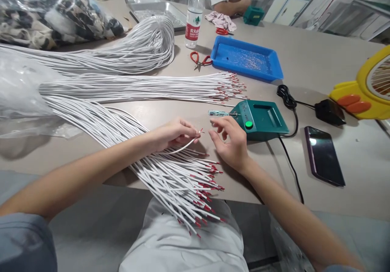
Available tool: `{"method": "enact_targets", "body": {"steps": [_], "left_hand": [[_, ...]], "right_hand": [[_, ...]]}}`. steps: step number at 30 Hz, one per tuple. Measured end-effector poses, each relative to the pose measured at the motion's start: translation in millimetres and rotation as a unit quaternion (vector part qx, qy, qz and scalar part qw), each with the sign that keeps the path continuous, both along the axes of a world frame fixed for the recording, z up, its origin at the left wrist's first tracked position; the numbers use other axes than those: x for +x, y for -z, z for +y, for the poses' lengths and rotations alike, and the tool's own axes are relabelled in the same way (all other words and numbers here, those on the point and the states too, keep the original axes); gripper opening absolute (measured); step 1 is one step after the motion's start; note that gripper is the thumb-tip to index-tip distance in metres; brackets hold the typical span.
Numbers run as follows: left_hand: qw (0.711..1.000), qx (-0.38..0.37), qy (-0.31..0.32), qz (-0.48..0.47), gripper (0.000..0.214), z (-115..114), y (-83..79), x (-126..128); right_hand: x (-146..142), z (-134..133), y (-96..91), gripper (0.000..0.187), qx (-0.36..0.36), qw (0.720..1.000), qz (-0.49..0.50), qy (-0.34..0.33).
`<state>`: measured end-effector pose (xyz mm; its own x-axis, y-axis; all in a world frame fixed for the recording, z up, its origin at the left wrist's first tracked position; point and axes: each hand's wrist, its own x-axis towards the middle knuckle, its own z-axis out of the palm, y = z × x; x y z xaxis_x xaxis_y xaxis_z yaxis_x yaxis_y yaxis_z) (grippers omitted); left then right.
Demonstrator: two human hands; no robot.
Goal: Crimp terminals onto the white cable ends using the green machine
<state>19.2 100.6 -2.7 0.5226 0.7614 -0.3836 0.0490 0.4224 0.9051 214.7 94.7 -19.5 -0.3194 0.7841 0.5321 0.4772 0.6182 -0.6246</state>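
Note:
Between thumb and fingers my left hand (pixel 175 136) pinches one white cable (pixel 184 146) close to its end, where thin red wire tips stick out. Just to the right, my right hand (pixel 230 143) is held with its fingers apart and curved, nothing visible in them. It is in front of a green machine (pixel 263 119) with a lit green button and a small metal head on its left side. Under my left forearm a loose bundle of white cables (pixel 170 186) with red ends spreads over the table edge and my lap.
Behind lie another cable bundle (pixel 137 87) and a looped coil (pixel 158 40). A blue tray (pixel 246 58) with scraps, red-handled snips (pixel 198 60) and a bottle (pixel 193 24) stand farther back. To the right are a phone (pixel 324 156), a black adapter (pixel 330 112) and a yellow fan (pixel 362 85). A co-worker's arm (pixel 233 7) rests opposite.

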Motion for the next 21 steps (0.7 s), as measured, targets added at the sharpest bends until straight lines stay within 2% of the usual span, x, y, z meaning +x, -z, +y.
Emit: {"method": "enact_targets", "body": {"steps": [2, 5, 9, 13, 15, 17, 18, 19, 21], "left_hand": [[0.997, -0.069, 0.006, -0.037, 0.018, 4, 2.2, -3], [0.993, -0.105, 0.001, -0.056, 0.018, 8, 5.3, -7], [0.99, -0.123, 0.029, -0.06, 0.015, 9, 6.9, -9], [0.992, -0.091, 0.063, -0.064, 0.017, 6, 8.2, -6], [0.998, -0.01, 0.057, -0.021, 0.022, 1, 7.9, -2], [0.987, 0.149, 0.025, 0.062, 0.023, -4, 7.4, 2], [0.961, 0.253, 0.002, 0.11, 0.021, -7, 7.5, 3], [0.919, 0.361, -0.018, 0.157, 0.018, -9, 8.0, 4], [0.813, 0.534, -0.043, 0.228, 0.016, -11, 10.1, 4]], "right_hand": [[3, 4, 4.3, 0.026, 0.096, 0.99, -0.093, -0.034], [6, 8, 7.0, 0.023, 0.166, 0.969, -0.176, -0.056], [4, 8, 5.9, 0.014, 0.2, 0.957, -0.201, -0.06], [-2, 3, 4.8, 0.013, 0.17, 0.967, -0.182, -0.05], [-6, -1, 4.3, 0.015, 0.096, 0.987, -0.124, -0.035], [-10, -4, 2.7, 0.016, -0.053, 0.998, -0.029, -0.019], [-12, -5, 1.5, 0.016, -0.153, 0.988, 0.026, -0.02], [-12, -5, -0.2, 0.017, -0.259, 0.962, 0.08, -0.032], [-11, -4, -4.3, 0.022, -0.454, 0.873, 0.158, -0.085]]}}
